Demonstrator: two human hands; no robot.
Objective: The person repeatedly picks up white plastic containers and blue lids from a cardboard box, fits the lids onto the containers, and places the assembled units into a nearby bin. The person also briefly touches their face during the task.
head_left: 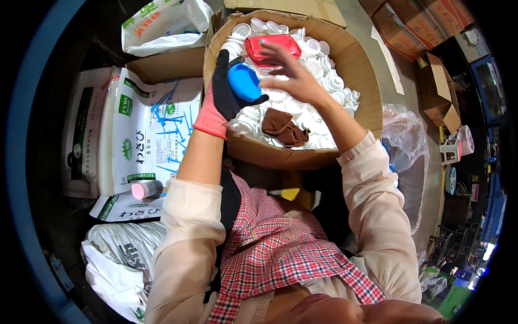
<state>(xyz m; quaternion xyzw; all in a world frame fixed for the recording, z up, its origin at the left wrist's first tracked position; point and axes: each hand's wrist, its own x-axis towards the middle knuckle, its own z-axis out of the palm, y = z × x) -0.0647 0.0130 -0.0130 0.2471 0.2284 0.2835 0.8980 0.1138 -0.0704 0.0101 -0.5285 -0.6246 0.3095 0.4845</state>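
In my left hand (225, 97), which wears a black and coral-pink glove, is a round blue plastic lid (245, 82), held tilted above a big cardboard box (302, 157). My bare right hand (294, 75) hovers just right of the lid, its fingers spread and slightly blurred, with nothing visible in them. Below both hands, many white plastic caps (330, 81) fill the box. On the caps lie a shiny red pouch (278, 49), partly behind my right fingers, and a crumpled brown cloth (285, 128).
Left of the box, thin blue plastic pieces (171, 129) lie on a printed white sack (141, 116), near a pink-capped container (141, 190). A white bag (167, 27) stands behind them. Clear plastic wrap (404, 135) bulges at the right; cardboard cartons (404, 29) sit at the back right.
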